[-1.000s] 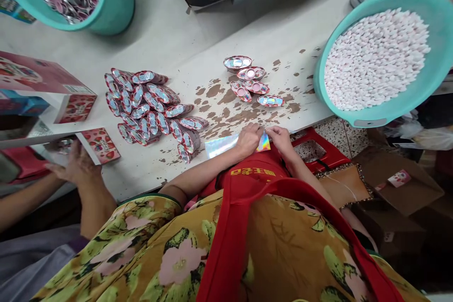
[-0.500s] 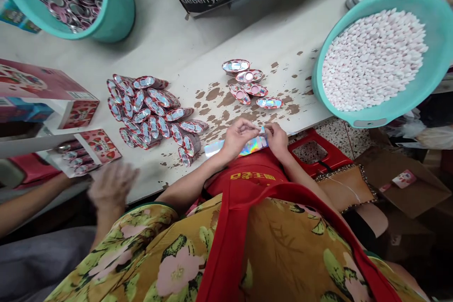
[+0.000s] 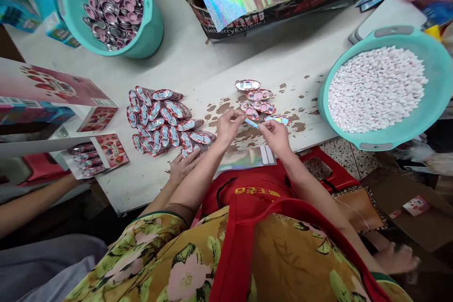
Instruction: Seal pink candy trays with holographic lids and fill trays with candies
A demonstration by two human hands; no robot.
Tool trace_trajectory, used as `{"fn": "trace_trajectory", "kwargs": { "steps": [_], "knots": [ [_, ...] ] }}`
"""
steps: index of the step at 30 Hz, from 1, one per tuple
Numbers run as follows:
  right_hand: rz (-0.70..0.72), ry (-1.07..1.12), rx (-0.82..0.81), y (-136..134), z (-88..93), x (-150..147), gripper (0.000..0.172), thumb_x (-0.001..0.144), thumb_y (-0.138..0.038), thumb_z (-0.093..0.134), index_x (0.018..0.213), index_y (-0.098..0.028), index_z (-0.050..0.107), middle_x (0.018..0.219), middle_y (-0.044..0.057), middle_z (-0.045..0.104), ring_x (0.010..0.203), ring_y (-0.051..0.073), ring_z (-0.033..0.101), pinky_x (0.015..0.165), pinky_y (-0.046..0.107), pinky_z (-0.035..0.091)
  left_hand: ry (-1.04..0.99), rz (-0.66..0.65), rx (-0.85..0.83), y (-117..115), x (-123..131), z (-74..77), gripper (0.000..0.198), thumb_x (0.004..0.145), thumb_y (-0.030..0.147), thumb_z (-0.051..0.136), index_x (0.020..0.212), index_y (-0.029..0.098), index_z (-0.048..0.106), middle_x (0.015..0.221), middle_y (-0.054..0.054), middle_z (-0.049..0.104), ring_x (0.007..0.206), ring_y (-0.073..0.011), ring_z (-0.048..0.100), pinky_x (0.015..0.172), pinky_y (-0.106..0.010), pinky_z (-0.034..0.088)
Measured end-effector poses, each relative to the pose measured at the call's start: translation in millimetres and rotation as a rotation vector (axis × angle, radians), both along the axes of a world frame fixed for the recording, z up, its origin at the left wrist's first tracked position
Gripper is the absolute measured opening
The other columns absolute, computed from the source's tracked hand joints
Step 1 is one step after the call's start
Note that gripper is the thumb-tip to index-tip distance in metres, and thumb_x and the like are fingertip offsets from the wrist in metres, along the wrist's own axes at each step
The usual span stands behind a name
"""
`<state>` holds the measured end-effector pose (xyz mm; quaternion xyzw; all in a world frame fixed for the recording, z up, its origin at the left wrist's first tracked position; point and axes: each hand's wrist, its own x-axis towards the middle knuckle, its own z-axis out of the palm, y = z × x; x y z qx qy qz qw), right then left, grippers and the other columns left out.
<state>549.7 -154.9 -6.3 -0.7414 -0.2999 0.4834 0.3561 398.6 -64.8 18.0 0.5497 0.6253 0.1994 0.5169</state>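
My left hand (image 3: 229,128) and my right hand (image 3: 275,136) hold a small shiny holographic sticker strip (image 3: 251,123) stretched between their fingertips. Both hands are pinched, one at each end. Under them, at the table's front edge, lies a shiny sticker sheet (image 3: 240,159) with bare white strips at its right end. Just beyond my hands several red and silver oval packs (image 3: 261,95) stand on end, some with a round pink piece on top. To the left is a larger cluster of similar packs (image 3: 155,122).
Another person's hand (image 3: 182,166) reaches to the cluster's front edge. A teal tub (image 3: 154,33) of pink-and-silver pieces stands back left. A teal basin (image 3: 433,104) of white tablets is at right. A dark carton (image 3: 244,26) lies behind; an opened pink box (image 3: 112,151) is at left.
My hands have moved forward off the sheet, drawing apart with the strip between them. The other person's hand moved right to the pack cluster. The view has shifted, and another hand appears at lower right.
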Motion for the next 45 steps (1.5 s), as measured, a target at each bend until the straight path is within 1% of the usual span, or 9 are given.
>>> {"fn": "trace_trajectory", "kwargs": {
  "steps": [6, 12, 18, 22, 27, 30, 38, 42, 45],
  "knots": [
    [0.113, -0.376, -0.172, 40, 0.6, -11, 0.019, 0.091, -0.035, 0.062, 0.092, -0.020, 0.075, 0.087, 0.008, 0.078, 0.082, 0.025, 0.072, 0.077, 0.035, 0.051, 0.419, -0.174, 0.295, 42, 12, -24.3, 0.003, 0.084, 0.024, 0.070, 0.083, 0.022, 0.073, 0.099, -0.006, 0.064, 0.105, -0.0250, 0.060, 0.096, -0.038, 0.048],
    [0.195, -0.502, -0.226, 53, -4.4, -7, 0.021, 0.088, -0.038, 0.070, 0.079, -0.020, 0.076, 0.079, 0.012, 0.075, 0.085, 0.029, 0.071, 0.078, 0.036, 0.050, 0.451, -0.211, 0.255, 47, 15, -38.3, 0.006, 0.086, 0.026, 0.072, 0.089, 0.022, 0.068, 0.103, -0.006, 0.065, 0.102, -0.0239, 0.060, 0.092, -0.036, 0.046],
    [0.250, -0.549, -0.278, 48, 5.8, 3, 0.020, 0.087, -0.037, 0.072, 0.079, -0.019, 0.073, 0.074, 0.009, 0.071, 0.081, 0.028, 0.067, 0.076, 0.036, 0.048, 0.367, -0.155, 0.180, 55, 12, -35.2, 0.007, 0.090, 0.029, 0.069, 0.093, 0.024, 0.066, 0.089, -0.002, 0.069, 0.087, -0.0213, 0.062, 0.078, -0.031, 0.044],
    [0.366, -0.530, -0.115, 4, 21.4, -3, 0.025, 0.100, -0.038, 0.054, 0.098, -0.020, 0.071, 0.090, 0.009, 0.074, 0.086, 0.025, 0.066, 0.080, 0.034, 0.045, 0.332, -0.185, 0.300, 26, -9, -18.7, 0.014, 0.095, 0.036, 0.063, 0.093, 0.023, 0.069, 0.094, -0.004, 0.070, 0.091, -0.0210, 0.061, 0.082, -0.031, 0.044],
    [0.688, -0.376, -0.222, -58, 10.2, 9, 0.016, 0.096, -0.030, 0.060, 0.097, -0.021, 0.073, 0.102, 0.010, 0.076, 0.093, 0.025, 0.066, 0.079, 0.031, 0.043, 0.208, -0.781, -0.063, -49, -30, -7.8, 0.020, 0.090, 0.041, 0.070, 0.094, 0.023, 0.076, 0.090, -0.003, 0.074, 0.082, -0.0210, 0.065, 0.075, -0.031, 0.045],
    [0.693, -0.254, -0.316, -73, -7.9, 16, 0.018, 0.096, -0.029, 0.058, 0.091, -0.021, 0.074, 0.086, 0.005, 0.075, 0.081, 0.022, 0.065, 0.071, 0.028, 0.040, 0.319, -0.930, -0.027, -80, -23, -13.9, 0.017, 0.090, 0.035, 0.071, 0.102, 0.025, 0.077, 0.101, -0.005, 0.074, 0.094, -0.0248, 0.067, 0.079, -0.034, 0.046],
    [0.510, -0.363, -0.355, -68, -35.2, 1, 0.024, 0.097, -0.031, 0.055, 0.090, -0.021, 0.075, 0.089, 0.006, 0.077, 0.081, 0.022, 0.065, 0.068, 0.029, 0.040, 0.519, -1.081, 0.200, -104, -12, -13.1, 0.028, 0.104, 0.032, 0.048, 0.110, 0.019, 0.073, 0.124, -0.016, 0.067, 0.116, -0.0318, 0.056, 0.094, -0.046, 0.044],
    [0.505, -0.395, -0.409, -63, -34.5, -7, 0.028, 0.100, -0.034, 0.051, 0.101, -0.020, 0.076, 0.100, 0.009, 0.078, 0.090, 0.024, 0.067, 0.073, 0.031, 0.042, 0.288, -1.031, 0.135, -108, -22, -7.8, 0.010, 0.094, 0.029, 0.068, 0.091, 0.019, 0.069, 0.132, -0.013, 0.065, 0.124, -0.0308, 0.055, 0.103, -0.047, 0.044],
    [0.501, -0.456, -0.404, -63, -33.1, -13, 0.029, 0.102, -0.033, 0.049, 0.108, -0.020, 0.075, 0.108, 0.013, 0.076, 0.096, 0.026, 0.066, 0.078, 0.032, 0.044, -0.029, -0.813, -0.076, -104, -24, 0.2, 0.009, 0.090, 0.022, 0.069, 0.084, 0.019, 0.063, 0.104, -0.008, 0.072, 0.100, -0.0221, 0.066, 0.094, -0.039, 0.051]
  ]
}}
